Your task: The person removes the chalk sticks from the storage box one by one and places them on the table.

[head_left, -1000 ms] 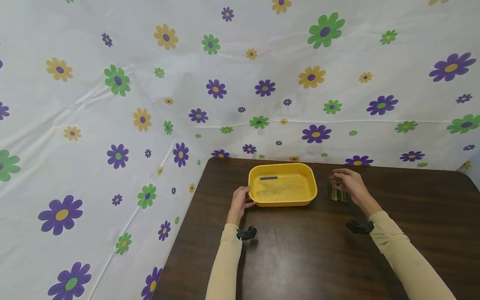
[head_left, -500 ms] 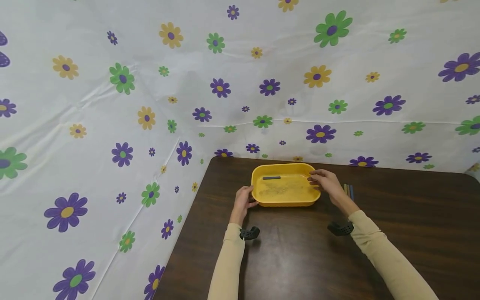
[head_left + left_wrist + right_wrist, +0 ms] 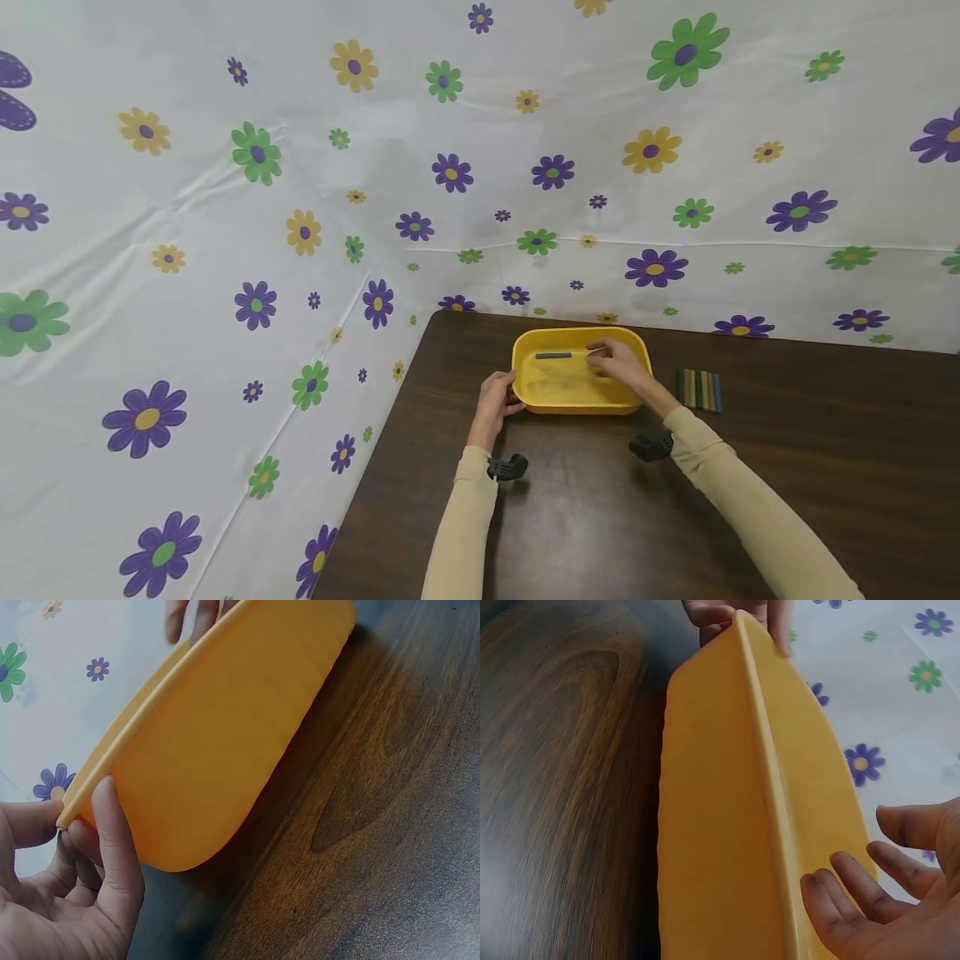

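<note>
My left hand (image 3: 492,404) pinches the rim at the left end of a yellow plastic tub (image 3: 577,409); in the left wrist view thumb and fingers of the left hand (image 3: 82,877) grip its corner. A short blue stick (image 3: 553,356), perhaps modelling clay or chalk, lies inside near the back wall. Over the tub's right part is my right hand (image 3: 621,365), its fingers loosely bent toward the blue stick. The right wrist view shows the right hand (image 3: 892,892) with thumb and fingers apart and nothing between them. The tub hides its floor there.
To the right of the tub, a neat row of several sticks (image 3: 699,390) in dark green, olive and blue lies on the dark wooden table (image 3: 570,517). A white sheet with printed flowers (image 3: 465,108) hangs along the table's back and left edges.
My right hand has moved left from above the row of sticks, across the tub's right rim, to over its inside. The row is now uncovered. My left hand keeps its hold on the rim.
</note>
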{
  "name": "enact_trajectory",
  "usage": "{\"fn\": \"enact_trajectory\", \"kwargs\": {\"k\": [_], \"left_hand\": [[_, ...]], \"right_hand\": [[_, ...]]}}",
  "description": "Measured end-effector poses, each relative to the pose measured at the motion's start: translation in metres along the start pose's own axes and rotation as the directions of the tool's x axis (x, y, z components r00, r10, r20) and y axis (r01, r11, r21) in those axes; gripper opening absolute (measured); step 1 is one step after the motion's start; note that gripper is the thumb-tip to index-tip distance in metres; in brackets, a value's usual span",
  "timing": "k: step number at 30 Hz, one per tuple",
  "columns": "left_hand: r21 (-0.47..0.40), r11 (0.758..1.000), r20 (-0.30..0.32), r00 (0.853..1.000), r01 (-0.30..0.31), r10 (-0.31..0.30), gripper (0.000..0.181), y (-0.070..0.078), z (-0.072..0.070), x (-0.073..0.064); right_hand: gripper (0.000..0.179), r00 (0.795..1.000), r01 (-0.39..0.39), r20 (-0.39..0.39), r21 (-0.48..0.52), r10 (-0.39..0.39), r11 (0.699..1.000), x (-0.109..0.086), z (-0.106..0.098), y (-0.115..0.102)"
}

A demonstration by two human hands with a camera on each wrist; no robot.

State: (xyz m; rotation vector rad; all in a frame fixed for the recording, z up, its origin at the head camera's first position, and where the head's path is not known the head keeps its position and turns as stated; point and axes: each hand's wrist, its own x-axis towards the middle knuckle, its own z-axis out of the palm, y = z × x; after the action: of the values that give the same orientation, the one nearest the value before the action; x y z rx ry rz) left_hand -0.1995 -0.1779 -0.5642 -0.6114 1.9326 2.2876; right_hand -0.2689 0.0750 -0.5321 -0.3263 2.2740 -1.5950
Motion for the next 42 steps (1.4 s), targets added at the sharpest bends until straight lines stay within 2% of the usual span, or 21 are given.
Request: {"fn": "enact_trajectory", "kwargs": {"k": [3,10,15,22,25,28,32,33,38,40,42], "left_hand": [[0.0,1.0,-0.001,1.0,-0.009,0.009,0.035,-0.001,0.001,0.001],[-0.003,1.0,-0.011,1.0,0.011,-0.011,0.03,0.0,0.0,0.001],[0.002,1.0,-0.018,1.0,0.007,-0.007,0.029,0.001,0.001,0.001],[0.005,1.0,-0.022,1.0,0.007,-0.007,0.03,0.002,0.002,0.0],[0.004,1.0,-0.024,1.0,0.005,-0.005,0.031,0.001,0.001,0.001],[0.006,1.0,-0.029,1.0,0.004,-0.004,0.031,0.002,0.0,0.001],[0.012,1.0,-0.036,0.999,0.002,-0.002,0.029,0.003,0.0,0.001],[0.009,1.0,-0.037,0.999,0.002,-0.001,0.029,0.003,0.0,0.001],[0.012,1.0,-0.024,1.0,0.007,-0.007,0.033,0.001,0.001,0.001],[0.012,1.0,-0.018,1.0,0.011,-0.011,0.034,0.002,0.001,0.0],[0.011,1.0,-0.016,1.0,0.012,-0.012,0.034,0.002,0.001,0.0]], "right_hand": [[0.046,1.0,0.008,0.006,-0.047,-0.008,0.999,0.011,0.01,0.0],[0.048,1.0,-0.014,0.002,-0.027,0.014,1.0,0.032,0.029,0.003],[0.045,1.0,-0.004,-0.012,-0.052,0.003,0.999,0.041,0.037,0.003],[0.045,0.999,0.04,0.0,-0.14,-0.04,0.989,0.053,0.047,0.006],[0.045,0.996,0.086,0.019,-0.22,-0.084,0.972,0.058,0.052,0.008],[0.044,0.989,0.145,0.03,-0.34,-0.143,0.929,0.063,0.057,0.007],[0.046,0.982,0.185,0.052,-0.508,-0.184,0.841,0.067,0.065,0.001],[0.045,0.98,0.191,0.061,-0.548,-0.189,0.815,0.067,0.067,-0.001],[0.031,0.972,0.216,0.097,-0.737,-0.216,0.641,0.063,0.077,-0.004],[0.023,0.97,0.215,0.098,-0.771,-0.222,0.599,0.061,0.079,-0.003],[0.017,0.971,0.205,0.087,-0.782,-0.222,0.589,0.06,0.081,-0.001]]}}
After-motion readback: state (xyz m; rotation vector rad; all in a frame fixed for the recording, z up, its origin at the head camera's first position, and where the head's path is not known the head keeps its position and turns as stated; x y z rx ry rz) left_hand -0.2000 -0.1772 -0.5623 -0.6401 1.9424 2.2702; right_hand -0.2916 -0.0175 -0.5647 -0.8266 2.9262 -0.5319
